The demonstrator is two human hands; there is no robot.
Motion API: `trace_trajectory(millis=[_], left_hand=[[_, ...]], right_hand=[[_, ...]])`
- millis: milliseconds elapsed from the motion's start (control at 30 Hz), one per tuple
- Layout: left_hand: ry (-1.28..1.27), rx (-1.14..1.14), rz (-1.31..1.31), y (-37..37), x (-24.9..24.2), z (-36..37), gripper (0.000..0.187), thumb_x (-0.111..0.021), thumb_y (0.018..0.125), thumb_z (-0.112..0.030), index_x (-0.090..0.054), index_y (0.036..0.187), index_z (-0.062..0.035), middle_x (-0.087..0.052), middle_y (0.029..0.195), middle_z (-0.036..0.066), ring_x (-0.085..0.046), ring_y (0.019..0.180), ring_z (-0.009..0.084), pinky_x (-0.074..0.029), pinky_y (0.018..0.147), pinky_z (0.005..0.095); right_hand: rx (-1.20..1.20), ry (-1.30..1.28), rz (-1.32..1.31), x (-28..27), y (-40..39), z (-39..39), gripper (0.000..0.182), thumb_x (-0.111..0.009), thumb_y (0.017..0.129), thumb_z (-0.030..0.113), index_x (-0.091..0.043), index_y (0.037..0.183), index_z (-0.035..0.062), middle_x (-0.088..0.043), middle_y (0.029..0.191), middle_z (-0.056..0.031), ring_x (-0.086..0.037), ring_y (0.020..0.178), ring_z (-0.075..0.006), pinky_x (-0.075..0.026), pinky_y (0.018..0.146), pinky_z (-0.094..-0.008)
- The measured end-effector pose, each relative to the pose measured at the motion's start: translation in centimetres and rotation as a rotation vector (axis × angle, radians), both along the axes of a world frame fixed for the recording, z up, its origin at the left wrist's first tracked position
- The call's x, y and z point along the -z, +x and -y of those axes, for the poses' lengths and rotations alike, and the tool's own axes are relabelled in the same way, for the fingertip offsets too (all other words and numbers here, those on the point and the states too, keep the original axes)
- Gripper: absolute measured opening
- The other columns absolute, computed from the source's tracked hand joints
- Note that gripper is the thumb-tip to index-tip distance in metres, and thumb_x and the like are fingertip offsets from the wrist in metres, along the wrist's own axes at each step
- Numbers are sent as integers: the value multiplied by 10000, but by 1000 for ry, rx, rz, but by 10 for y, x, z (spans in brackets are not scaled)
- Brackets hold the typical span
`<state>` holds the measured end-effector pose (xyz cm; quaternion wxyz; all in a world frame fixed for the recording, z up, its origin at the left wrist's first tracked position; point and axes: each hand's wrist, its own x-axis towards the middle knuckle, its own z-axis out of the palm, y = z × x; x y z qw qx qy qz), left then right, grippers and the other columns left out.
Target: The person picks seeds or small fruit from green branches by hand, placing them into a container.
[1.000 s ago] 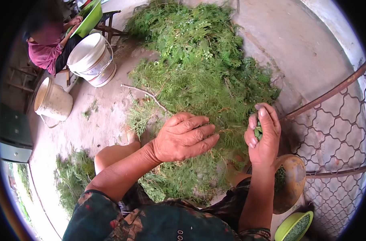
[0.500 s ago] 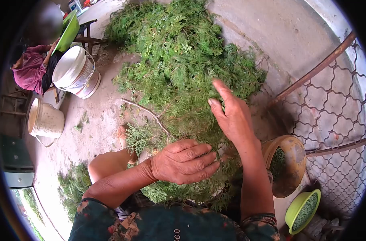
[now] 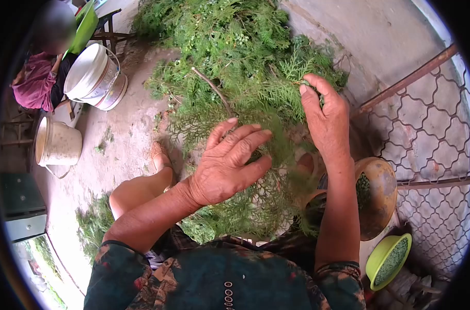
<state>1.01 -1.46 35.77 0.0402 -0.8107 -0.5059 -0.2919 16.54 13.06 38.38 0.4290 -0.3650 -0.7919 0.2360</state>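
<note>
A leafy green branch with a bare woody stem lies across the middle, in front of a large heap of green sprigs. Over its foliage is my left hand, fingers spread and slightly bent, with green showing between them. My right hand is to the right, thumb and forefinger pinched on a green sprig at the heap's edge. Below the hands, more foliage hangs over my lap, partly blurred.
Two white buckets stand at the left, near a seated person with a green basin. At right are a yellowish bucket, a lime bowl of green bits and a wire mesh fence.
My right hand has moved up and right and now pinches a sprig. My left hand has risen and its fingers have spread. The branch's stem has shifted up and right.
</note>
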Motion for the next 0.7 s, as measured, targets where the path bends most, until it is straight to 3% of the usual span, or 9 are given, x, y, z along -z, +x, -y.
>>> trace_trajectory(millis=[100,133,233,267,367,400,500,533,700], left_hand=[[86,-59,-7,0,1,0,301,-677,626,-165,-672,924,-206,-521,1188,81,-488,1109,281,-298,966,483],[52,-53,-16,-2,-3,1,450,-643,636,-77,-624,1067,-206,-468,1258,134,-458,1152,297,-265,990,501],[99,-146,-1,-6,-2,-2,566,-580,650,-34,-549,1187,-209,-403,1315,172,-432,1188,305,-229,1022,511],[96,-148,121,-4,1,-5,729,-565,619,7,-420,1313,-160,-349,1346,217,-395,1221,358,-178,1036,550],[-36,-200,132,-9,-3,-16,816,-622,576,-25,-345,1342,-61,-340,1348,233,-360,1253,367,-152,1045,571],[-56,-184,46,-11,-8,-19,852,-670,533,-48,-330,1311,21,-449,1240,235,-430,1190,350,-196,1046,557],[-294,-128,40,-26,12,-19,789,-698,526,-92,-393,1245,22,-552,1060,201,-525,1059,312,-256,1043,502],[-216,-148,8,-25,15,-20,622,-700,536,-102,-489,1113,-4,-585,883,146,-580,906,298,-346,988,455],[-154,-115,49,-26,3,-23,417,-662,538,-64,-553,939,-36,-584,788,117,-604,803,269,-420,899,425]], right_hand=[[5,-72,28,-2,0,4,215,-570,841,113,-593,1021,-3,-627,798,-199,-627,680,-255,-474,631,-323],[-19,-69,13,-1,0,5,208,-571,841,113,-596,1016,3,-627,797,-196,-628,682,-263,-474,629,-322],[-136,-134,38,-1,2,9,189,-579,835,117,-603,994,16,-626,791,-185,-625,683,-284,-475,622,-331],[-234,-203,79,-1,2,11,179,-584,829,121,-607,978,23,-625,785,-176,-622,684,-296,-476,618,-340],[-464,-152,244,4,-4,19,156,-589,818,131,-603,939,34,-615,753,-157,-605,669,-319,-468,596,-374],[-538,-115,268,7,-7,20,136,-580,812,130,-589,911,38,-598,737,-157,-587,675,-337,-462,593,-406],[-495,-46,266,10,-11,29,123,-576,815,129,-572,905,46,-585,732,-158,-584,695,-342,-462,603,-418],[-452,-23,329,11,-11,31,129,-583,808,127,-562,915,58,-583,734,-153,-589,711,-332,-466,615,-419],[-362,24,224,17,-16,42,145,-589,786,85,-558,926,64,-572,691,-130,-592,670,-308,-471,597,-398]])
